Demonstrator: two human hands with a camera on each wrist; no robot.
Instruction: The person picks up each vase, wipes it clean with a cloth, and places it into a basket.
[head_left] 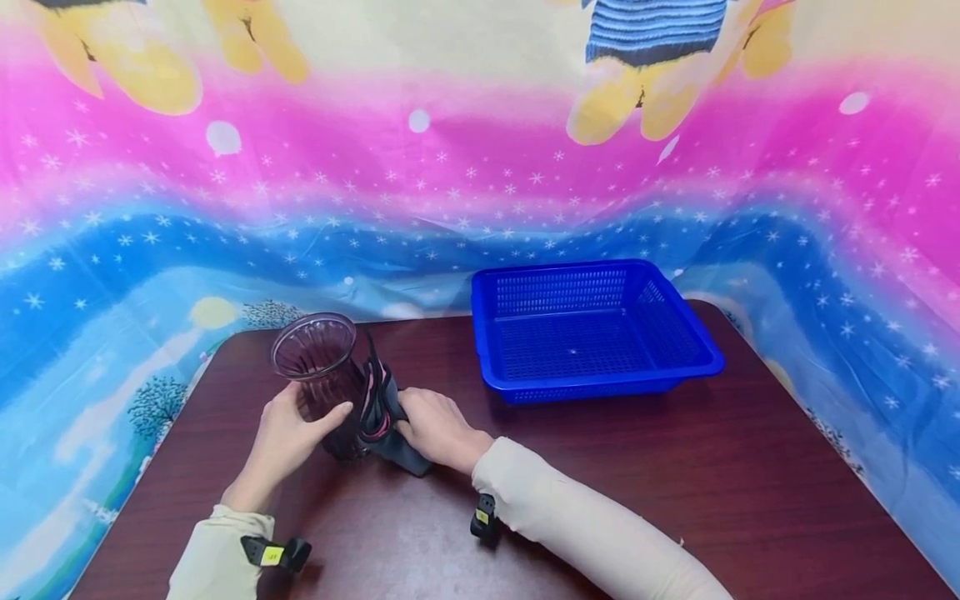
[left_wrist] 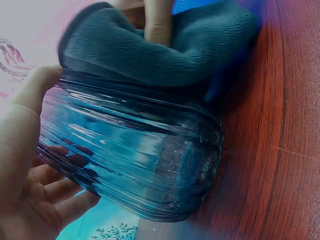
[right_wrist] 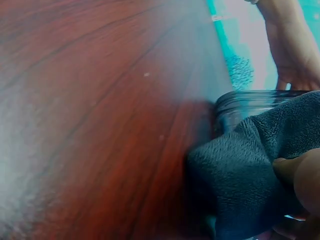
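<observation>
A ribbed, purple-tinted glass vase (head_left: 315,350) with a flared rim stands upright at the left of the table. My left hand (head_left: 288,433) grips its side, the thumb in front and the fingers around the far left, as the left wrist view shows through the glass (left_wrist: 130,145). Against the vase's right side lies a folded dark grey cloth (head_left: 397,442) with pink edging. My right hand (head_left: 438,425) holds the cloth, its thumb pressed into the fabric (right_wrist: 235,175) in the right wrist view. Some of its fingers are hidden behind the folds.
A blue plastic basket (head_left: 600,387) with perforated walls stands at the back right of the dark red-brown wooden table (head_left: 600,467). A patterned curtain (head_left: 420,192) in pink and blue hangs close behind the table and along both sides.
</observation>
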